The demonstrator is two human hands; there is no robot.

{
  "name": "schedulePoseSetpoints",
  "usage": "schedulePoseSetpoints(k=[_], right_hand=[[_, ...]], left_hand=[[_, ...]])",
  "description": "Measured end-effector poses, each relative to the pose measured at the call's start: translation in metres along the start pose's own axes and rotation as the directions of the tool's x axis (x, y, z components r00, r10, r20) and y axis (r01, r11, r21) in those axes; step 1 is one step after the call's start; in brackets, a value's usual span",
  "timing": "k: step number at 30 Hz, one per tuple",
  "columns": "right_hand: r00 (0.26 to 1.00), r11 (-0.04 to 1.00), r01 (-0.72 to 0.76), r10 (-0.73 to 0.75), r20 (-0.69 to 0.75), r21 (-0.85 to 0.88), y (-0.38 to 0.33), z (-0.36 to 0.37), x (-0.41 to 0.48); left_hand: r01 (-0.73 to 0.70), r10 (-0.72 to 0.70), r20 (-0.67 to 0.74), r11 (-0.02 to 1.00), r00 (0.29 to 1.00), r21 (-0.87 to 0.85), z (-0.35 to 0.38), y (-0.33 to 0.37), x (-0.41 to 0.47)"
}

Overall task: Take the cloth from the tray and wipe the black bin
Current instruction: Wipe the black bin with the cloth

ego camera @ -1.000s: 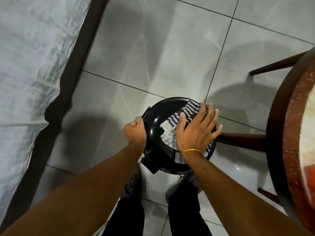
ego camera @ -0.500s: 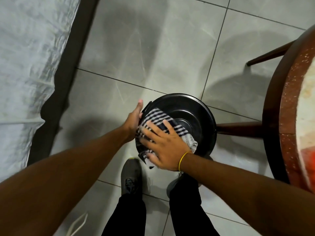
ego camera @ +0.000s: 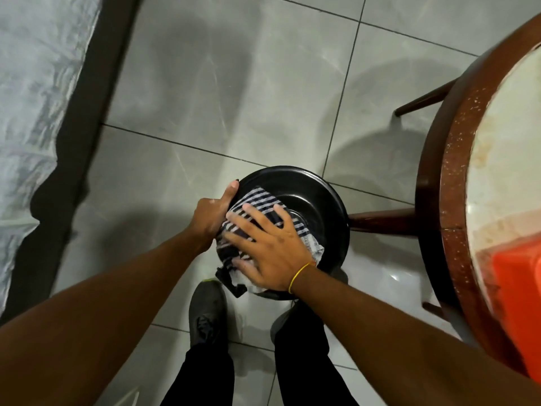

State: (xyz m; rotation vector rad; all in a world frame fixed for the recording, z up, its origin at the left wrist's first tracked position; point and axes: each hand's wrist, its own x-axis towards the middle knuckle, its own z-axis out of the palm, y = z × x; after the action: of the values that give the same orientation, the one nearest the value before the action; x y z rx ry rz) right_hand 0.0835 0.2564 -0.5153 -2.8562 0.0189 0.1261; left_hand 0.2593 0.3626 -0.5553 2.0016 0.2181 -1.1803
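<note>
Both arms reaching forward and down, forearms bare. Left hand (ego camera: 211, 213) curled around the near-left edge of the black bin (ego camera: 319, 194), thumb stretched up along the rim, fingers hidden behind it. Right hand (ego camera: 270, 244) laid flat, palm down, fingers spread and pointing up-left, pressing on the striped cloth (ego camera: 257, 200). Thin yellow band (ego camera: 298, 275) around the right wrist.

Grey tiled floor (ego camera: 234, 83), round table (ego camera: 456, 200).
</note>
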Motion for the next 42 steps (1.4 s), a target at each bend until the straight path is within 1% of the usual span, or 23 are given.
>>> schedulePoseSetpoints(k=[2, 4, 5, 7, 10, 12, 13, 15, 16, 18, 19, 21, 22, 24, 27, 29, 31, 32, 33, 34, 36, 38, 42], right_hand=[[0.985, 0.987, -0.160, 0.159, -0.065, 0.002, -0.004, 0.002, 0.002], [0.910, 0.918, -0.396, 0.396, -0.120, 0.023, -0.003, 0.002, 0.009], [0.830, 0.841, -0.540, 0.540, -0.140, 0.039, 0.000, 0.001, 0.013], [0.598, 0.613, -0.785, 0.787, -0.150, 0.091, 0.005, -0.002, 0.018], [0.253, 0.271, -0.942, 0.961, -0.109, 0.200, 0.000, -0.003, 0.017], [0.015, 0.027, -0.956, 0.999, -0.041, 0.294, -0.012, -0.001, 0.014], [-0.124, -0.126, -0.927, 0.992, 0.030, 0.354, -0.021, -0.001, 0.016], [-0.372, -0.420, -0.791, 0.907, 0.194, 0.444, -0.034, -0.003, 0.023], [-0.471, -0.549, -0.691, 0.836, 0.283, 0.470, -0.042, -0.005, 0.030], [-0.601, -0.763, -0.441, 0.643, 0.476, 0.473, -0.050, -0.010, 0.044], [-0.620, -0.838, -0.307, 0.535, 0.574, 0.451, -0.053, -0.013, 0.052], [-0.551, -0.889, -0.106, 0.425, 0.718, 0.445, -0.052, -0.018, 0.058], [-0.506, -0.893, -0.070, 0.416, 0.756, 0.445, -0.052, -0.018, 0.055], [-0.477, -0.919, -0.048, 0.365, 0.800, 0.391, -0.055, -0.018, 0.052], [-0.288, -0.906, -0.078, 0.420, 0.861, 0.416, -0.064, -0.026, 0.009], [-0.317, -0.850, -0.163, 0.526, 0.789, 0.501, -0.062, -0.034, -0.027], [-0.277, -0.780, -0.232, 0.626, 0.729, 0.582, -0.058, -0.035, -0.055], [-0.215, -0.765, -0.234, 0.643, 0.735, 0.600, -0.057, -0.035, -0.063], [-0.154, -0.776, -0.223, 0.626, 0.764, 0.590, -0.059, -0.036, -0.066], [-0.118, -0.780, -0.245, 0.613, 0.781, 0.576, -0.061, -0.036, -0.064], [-0.152, -0.737, -0.333, 0.658, 0.738, 0.588, -0.067, -0.036, -0.059], [-0.222, -0.707, -0.378, 0.696, 0.683, 0.597, -0.069, -0.038, -0.056], [-0.300, -0.739, -0.472, 0.648, 0.700, 0.481, -0.071, -0.053, -0.052]], left_hand=[[-0.006, 0.005, -0.041, 1.000, 0.999, -0.021, 0.001, 0.002, 0.002], [-0.011, 0.007, -0.105, 0.999, 0.994, -0.037, 0.005, 0.001, 0.005], [-0.011, 0.005, -0.136, 0.999, 0.991, -0.043, 0.007, 0.000, 0.005], [-0.006, -0.008, -0.178, 0.997, 0.984, -0.081, 0.012, -0.002, 0.003], [0.010, -0.031, -0.242, 0.996, 0.970, -0.087, 0.014, -0.003, -0.002], [0.014, -0.036, -0.272, 0.996, 0.962, -0.083, 0.016, 0.001, -0.007], [0.013, -0.034, -0.282, 0.997, 0.959, -0.074, 0.016, 0.002, -0.010], [0.023, -0.036, -0.303, 0.999, 0.952, -0.048, 0.019, 0.006, -0.013], [0.029, -0.035, -0.315, 0.999, 0.948, -0.025, 0.018, 0.006, -0.014], [0.035, -0.030, -0.328, 0.999, 0.944, 0.011, 0.017, 0.005, -0.015], [0.032, -0.028, -0.335, 0.999, 0.942, 0.007, 0.016, 0.004, -0.016], [0.022, -0.024, -0.323, 1.000, 0.946, -0.010, 0.014, -0.001, -0.015], [0.026, -0.024, -0.314, 1.000, 0.949, 0.003, 0.014, -0.002, -0.016], [0.023, -0.012, -0.291, 0.999, 0.957, 0.035, 0.011, 0.002, -0.019], [-0.068, 0.108, -0.223, 0.981, 0.969, 0.182, 0.005, 0.009, -0.029], [-0.191, 0.269, -0.245, 0.934, 0.931, 0.301, 0.003, 0.017, -0.042], [-0.352, 0.518, -0.250, 0.795, 0.818, 0.495, 0.007, 0.025, -0.064], [-0.442, 0.628, -0.172, 0.691, 0.759, 0.572, 0.012, 0.027, -0.078], [-0.531, 0.689, -0.037, 0.591, 0.724, 0.607, 0.019, 0.028, -0.094], [-0.597, 0.687, 0.131, 0.502, 0.715, 0.626, 0.028, 0.025, -0.109], [-0.635, 0.549, 0.403, 0.337, 0.733, 0.695, 0.044, 0.012, -0.131], [-0.613, 0.447, 0.482, 0.212, 0.754, 0.761, 0.056, 0.002, -0.144], [-0.580, 0.436, 0.420, 0.353, 0.796, 0.734, 0.063, 0.013, -0.145]])
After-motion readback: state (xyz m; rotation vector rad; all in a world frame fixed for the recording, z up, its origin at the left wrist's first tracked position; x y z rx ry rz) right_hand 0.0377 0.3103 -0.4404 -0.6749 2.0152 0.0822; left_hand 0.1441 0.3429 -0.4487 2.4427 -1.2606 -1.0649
